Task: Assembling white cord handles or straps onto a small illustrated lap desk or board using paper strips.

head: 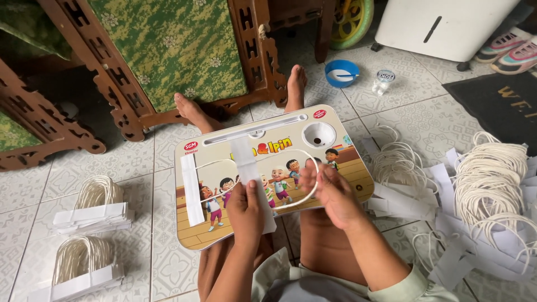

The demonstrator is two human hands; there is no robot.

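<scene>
We sit on the tiled floor (162, 263) with a cartoon-printed lap bench (358, 168) across our knees, and everything is placed from our two grips at its near edge. Beyond the bench stands a carved wooden chair with green cushions (168, 50). Out past the right grip, loose cord loops and paper strips (492, 184) pile up; out past the left grip lie two neat stacked bundles of finished handles (92, 215). Directly under the left hand (245, 210), clenched with the thumb pressing down, is the white paper strip (246, 168), running away from us across the bench. The right hand (330, 190) pinches the white cord loop (263, 162) just beside that strip, and the loop arcs leftward over it toward a second strip (192, 190) lying farther left. To do this well, we judge the thumb should hold the strip flat while the right grip seats the cord squarely across it, keeping both cord ends level. Farthest ahead sits a small blue bowl (342, 73).
</scene>
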